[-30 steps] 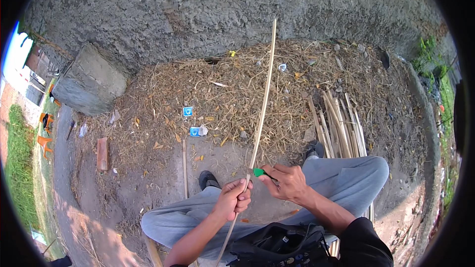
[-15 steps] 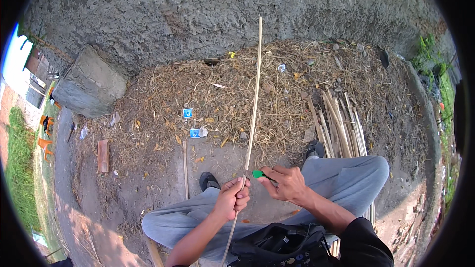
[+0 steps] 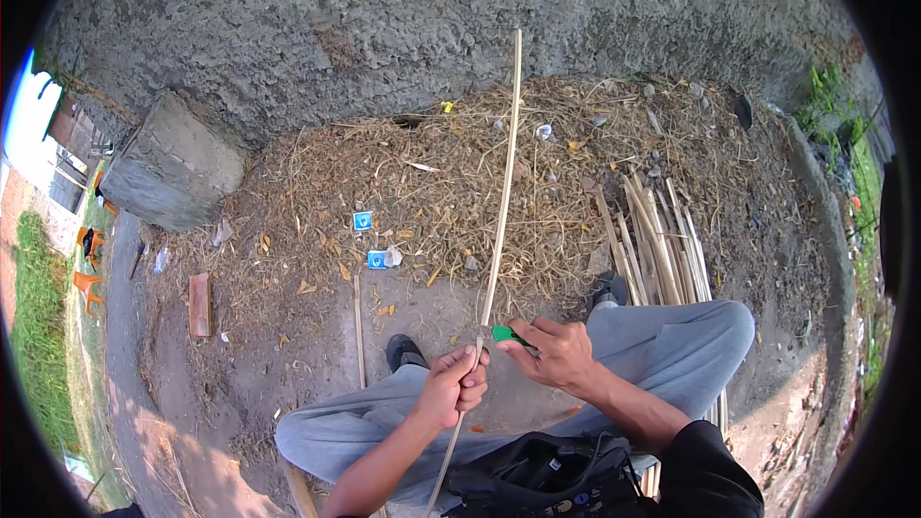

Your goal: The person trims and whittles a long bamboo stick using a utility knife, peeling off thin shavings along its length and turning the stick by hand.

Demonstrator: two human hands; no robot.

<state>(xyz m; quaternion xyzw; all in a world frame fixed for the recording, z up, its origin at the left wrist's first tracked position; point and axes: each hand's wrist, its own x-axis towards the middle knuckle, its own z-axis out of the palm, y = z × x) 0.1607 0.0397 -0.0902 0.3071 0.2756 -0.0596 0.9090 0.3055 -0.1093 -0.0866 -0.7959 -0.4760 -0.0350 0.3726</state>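
A long, pale strip that looks like split bamboo (image 3: 506, 182) runs from near my lap up toward the wall, bending slightly. My left hand (image 3: 453, 387) is closed round its lower part, thumb on top. Just to the right, my right hand (image 3: 554, 353) grips a green-handled knife (image 3: 503, 334). The short blade lies against the strip, a little above the left hand's fingers. Most of the handle is hidden in the right fist.
A bundle of split strips (image 3: 667, 249) lies beside my right foot. A concrete block (image 3: 173, 163) stands at the far left by the rough wall (image 3: 413, 29). Dry straw (image 3: 432, 201), blue packets (image 3: 378, 259) and a brick (image 3: 200, 305) lie on the ground.
The strip's far end has swung slightly right. The knife and right hand have shifted very little, and my left hand keeps its hold.
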